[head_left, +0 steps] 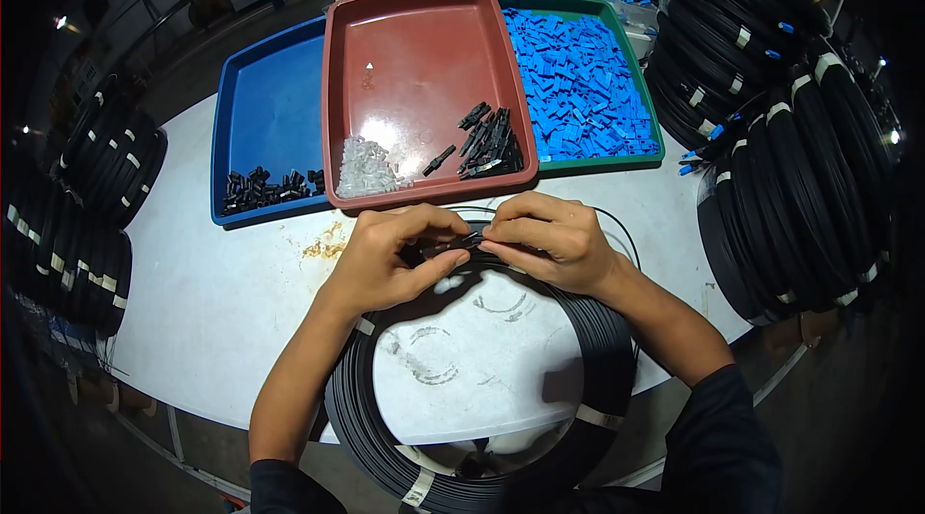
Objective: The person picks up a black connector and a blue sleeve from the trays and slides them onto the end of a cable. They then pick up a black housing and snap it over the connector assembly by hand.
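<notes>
Pinching a small black connector (449,246) between them, left hand (390,259) and right hand (549,239) grip it clamped over the near cable coil (597,360), trays (424,80) far within reach.

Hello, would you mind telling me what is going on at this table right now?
A person is working a small black part between both hands, the left hand and right hand pinching it together above a coil of black cable on the white table. Behind stand a red tray with black and clear pieces, a blue tray and a green tray of blue parts.
</notes>
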Tool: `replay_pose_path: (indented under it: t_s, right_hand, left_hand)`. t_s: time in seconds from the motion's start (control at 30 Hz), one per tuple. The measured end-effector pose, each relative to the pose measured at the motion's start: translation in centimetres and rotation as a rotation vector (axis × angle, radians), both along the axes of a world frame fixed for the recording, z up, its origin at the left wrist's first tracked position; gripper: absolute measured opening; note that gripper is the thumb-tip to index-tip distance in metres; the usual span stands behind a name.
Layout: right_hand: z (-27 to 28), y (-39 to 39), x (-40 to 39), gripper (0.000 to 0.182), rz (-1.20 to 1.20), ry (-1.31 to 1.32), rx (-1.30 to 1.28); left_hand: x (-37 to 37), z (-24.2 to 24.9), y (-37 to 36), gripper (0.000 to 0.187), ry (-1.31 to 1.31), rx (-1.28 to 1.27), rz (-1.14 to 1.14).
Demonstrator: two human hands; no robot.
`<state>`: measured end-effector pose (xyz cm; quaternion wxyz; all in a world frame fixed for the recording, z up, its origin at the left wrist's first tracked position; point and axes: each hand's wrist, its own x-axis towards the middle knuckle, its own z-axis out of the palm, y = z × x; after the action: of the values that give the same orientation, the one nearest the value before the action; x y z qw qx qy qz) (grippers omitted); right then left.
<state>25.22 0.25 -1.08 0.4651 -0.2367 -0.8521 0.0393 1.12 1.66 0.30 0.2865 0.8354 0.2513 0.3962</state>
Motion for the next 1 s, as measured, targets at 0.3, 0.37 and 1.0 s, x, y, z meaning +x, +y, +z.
replay_pose_path:
  t_s: [0.3, 0.37, 1.0]
  right_hand:
    - [0.0, -0.1, -0.1, 0.014, -0.007, -0.01, 0.026]
    - [-0.1, -0.1, -0.2, 0.013, -0.017, 0.008, 0.004]
    - [0.6, -0.5, -0.3, 0.018, -0.055, 0.07, -0.166]
  left_hand:
    - [0.0, 0.0, 0.2, 0.021, 0.028, 0.227, 0.015]
    - [0.1, -0.4, 0.5, 0.021, 0.018, 0.284, 0.025]
    - [-0.4, -1.3, 0.9, 0.018, -0.093, 0.222, 0.098]
